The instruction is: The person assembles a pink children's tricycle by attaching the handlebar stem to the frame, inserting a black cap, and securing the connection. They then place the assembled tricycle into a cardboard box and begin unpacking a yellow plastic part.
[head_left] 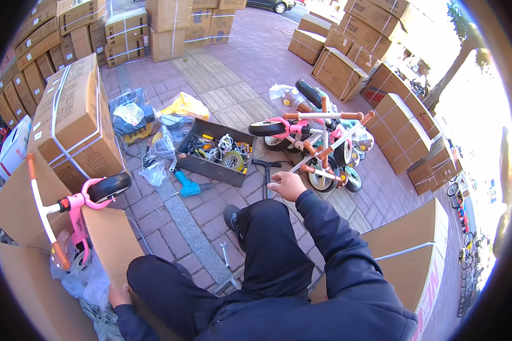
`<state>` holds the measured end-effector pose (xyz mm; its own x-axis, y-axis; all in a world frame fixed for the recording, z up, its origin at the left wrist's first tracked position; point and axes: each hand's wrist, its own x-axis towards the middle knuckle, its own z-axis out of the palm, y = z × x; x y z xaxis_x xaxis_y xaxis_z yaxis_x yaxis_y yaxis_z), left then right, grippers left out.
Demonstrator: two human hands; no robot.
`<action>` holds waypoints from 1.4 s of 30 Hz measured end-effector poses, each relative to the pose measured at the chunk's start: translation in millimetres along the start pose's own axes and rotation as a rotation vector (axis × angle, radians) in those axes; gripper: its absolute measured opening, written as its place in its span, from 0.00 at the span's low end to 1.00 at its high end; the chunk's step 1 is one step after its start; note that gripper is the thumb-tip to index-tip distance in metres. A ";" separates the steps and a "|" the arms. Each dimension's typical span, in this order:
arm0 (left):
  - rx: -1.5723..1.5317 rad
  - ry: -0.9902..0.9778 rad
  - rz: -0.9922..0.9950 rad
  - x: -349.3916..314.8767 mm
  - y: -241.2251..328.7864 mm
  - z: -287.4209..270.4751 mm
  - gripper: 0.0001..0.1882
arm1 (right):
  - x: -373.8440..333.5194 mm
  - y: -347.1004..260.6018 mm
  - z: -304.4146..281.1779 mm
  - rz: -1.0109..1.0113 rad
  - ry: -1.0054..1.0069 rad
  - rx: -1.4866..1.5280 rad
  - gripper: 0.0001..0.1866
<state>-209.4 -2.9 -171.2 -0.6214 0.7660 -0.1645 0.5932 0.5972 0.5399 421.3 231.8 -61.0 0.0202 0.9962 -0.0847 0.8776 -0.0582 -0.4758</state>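
My right hand (288, 186) is out in front of my right knee with its fingers curled together. Its fingertips are beside the stem of a black T-shaped part (267, 165); whether they grip it is unclear. Low on the left, my left hand (119, 296) has its fingers closed at the edge of a cardboard box flap (111, 236). Inside that open box stands a pink balance bike (78, 221) with white handlebar, brown grips and a black-tyred wheel, among clear plastic wrap (88, 278). Several small bikes (324, 136) lie piled ahead to the right.
A grey toolbox (210, 169) full of tools and tape lies ahead, with a teal power drill (189, 184) beside it. A wrench (225, 254) rests on the paving near my feet. Strapped cartons (77, 122) stand left, and more cartons (389, 128) right. Plastic bags (132, 113) lie behind the toolbox.
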 end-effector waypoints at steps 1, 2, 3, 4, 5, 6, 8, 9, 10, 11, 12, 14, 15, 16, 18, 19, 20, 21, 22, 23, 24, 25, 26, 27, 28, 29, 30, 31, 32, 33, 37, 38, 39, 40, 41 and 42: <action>0.013 0.012 -0.010 0.0 0.0 0.5 0.21 | 3.0 17.9 -7.6 -0.004 0.115 0.010 0.23; 0.007 0.025 -0.020 0.2 -0.6 0.7 0.21 | 7.2 35.9 -14.9 0.092 0.185 -0.012 0.21; 0.023 0.031 -0.006 0.5 -0.6 1.0 0.21 | 13.8 56.2 -28.3 0.116 0.263 0.060 0.23; 0.014 0.036 0.009 1.4 -0.5 1.3 0.21 | 23.5 77.9 -45.5 0.185 0.313 0.133 0.25; -0.029 0.031 0.019 1.8 -0.7 1.4 0.21 | 31.9 98.3 -57.8 0.231 0.417 0.137 0.25; 0.025 0.037 0.012 2.1 -0.3 1.5 0.22 | 42.2 118.5 -70.8 0.217 0.534 0.176 0.25; 0.022 0.051 -0.006 0.3 -0.2 0.0 0.22 | 64.5 156.4 -98.6 0.375 0.603 0.353 0.22; 0.052 0.011 0.073 3.1 1.5 -0.2 0.22 | 64.4 175.4 -113.8 0.237 0.690 0.199 0.19; 0.070 -0.016 0.090 0.1 1.2 -3.1 0.23 | 74.7 186.4 -127.2 0.120 0.763 -0.197 0.17; 0.128 -0.047 0.037 -1.2 2.2 -4.5 0.23 | 83.4 191.8 -135.8 0.226 0.755 0.131 0.17; 0.225 -0.032 0.100 -4.0 4.2 -5.3 0.23 | 92.2 191.7 -134.9 0.253 0.684 0.530 0.16; 0.212 0.002 0.107 -12.1 12.4 -5.3 0.24 | 98.8 180.0 -121.1 0.193 0.482 0.765 0.10; 0.153 0.056 0.132 -19.6 18.3 -6.2 0.23 | 100.2 169.5 -110.9 0.214 0.368 0.741 0.09; 0.216 0.065 0.035 -24.1 26.3 -6.5 0.24 | 102.4 154.7 -90.9 0.206 0.259 0.814 0.08; 0.251 0.057 -0.154 -38.7 39.8 -8.1 0.26 | 96.8 123.1 -57.9 0.182 0.057 0.736 0.08; 0.221 0.053 -0.194 -50.0 43.8 -10.0 0.25 | 95.3 104.7 -40.3 0.172 -0.059 0.852 0.09; 0.218 0.015 -0.244 -65.9 45.1 -13.0 0.25 | 91.1 87.1 -24.6 0.196 -0.136 0.953 0.10; 0.209 -0.002 -0.271 -79.6 44.5 -15.0 0.25 | 89.5 68.3 -12.0 0.123 -0.189 0.836 0.11; 0.195 -0.015 -0.291 -93.1 39.0 -18.3 0.25 | 81.7 51.4 1.3 0.114 -0.207 0.727 0.12; 0.174 -0.027 -0.268 -111.5 29.9 -19.5 0.24 | 77.9 34.8 6.5 0.098 -0.284 0.634 0.13; 0.111 -0.032 -0.260 -129.6 15.4 -21.5 0.24 | 76.2 18.0 10.0 0.063 -0.369 0.577 0.14; 0.044 -0.048 -0.261 -146.9 -3.3 -21.7 0.24 | 73.2 2.6 13.6 0.001 -0.410 0.535 0.14; -0.022 -0.051 -0.240 -164.8 -25.8 -20.0 0.24 | 70.5 -11.8 15.1 -0.041 -0.441 0.463 0.13; -0.024 0.104 -0.239 -183.8 -55.4 -23.6 0.24 | 68.2 -26.5 17.2 -0.120 -0.483 0.428 0.12; -0.013 0.286 -0.196 -198.1 -87.6 -25.7 0.25 | 65.3 -39.6 17.4 -0.185 -0.531 0.394 0.12; 0.311 0.410 -0.435 -217.8 -124.5 -33.5 0.25 | 64.0 -51.4 13.1 -0.251 -0.579 0.324 0.11; 0.961 0.777 -0.580 -233.0 -157.8 -31.5 0.32 | 61.9 -62.9 12.2 -0.248 -0.578 0.298 0.11; 0.941 0.864 -0.783 -246.0 -198.9 -45.6 0.31 | 60.3 -74.0 11.5 -0.262 -0.597 0.287 0.12; 0.680 0.740 -1.034 -259.1 -237.3 -62.1 0.31 | 58.7 -84.3 12.3 -0.252 -0.617 0.284 0.12; 0.304 0.678 -1.096 -268.1 -269.3 -75.9 0.32 | 56.9 -93.8 13.5 -0.269 -0.626 0.287 0.12; -0.077 0.532 -0.988 -273.7 -328.1 -89.5 0.20 | 48.4 -117.0 29.5 -0.310 -0.699 0.233 0.12; 0.009 0.539 -0.974 -268.6 -329.1 -91.3 0.17 | 47.3 -119.2 32.0 -0.326 -0.759 0.156 0.13; 0.115 0.565 -0.961 -258.9 -327.6 -94.0 0.15 | 46.8 -120.6 35.5 -0.276 -0.802 0.098 0.14; 0.179 0.548 -0.908 -250.9 -323.0 -97.5 0.14 | 46.3 -121.0 38.3 -0.242 -0.863 0.066 0.14; 0.113 0.635 -0.903 -249.7 -318.6 -106.7 0.14 | 46.0 -121.1 41.2 -0.233 -0.861 0.055 0.14; 0.002 0.672 -0.883 -243.8 -314.1 -116.4 0.14 | 47.1 -121.9 45.2 -0.223 -0.858 0.040 0.14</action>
<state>-303.8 -404.9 -204.6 -0.9769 -0.2134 -0.0091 -0.1943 0.8704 0.4524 293.6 282.8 -46.6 -0.5296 0.5940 -0.6055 0.8003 0.1134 -0.5887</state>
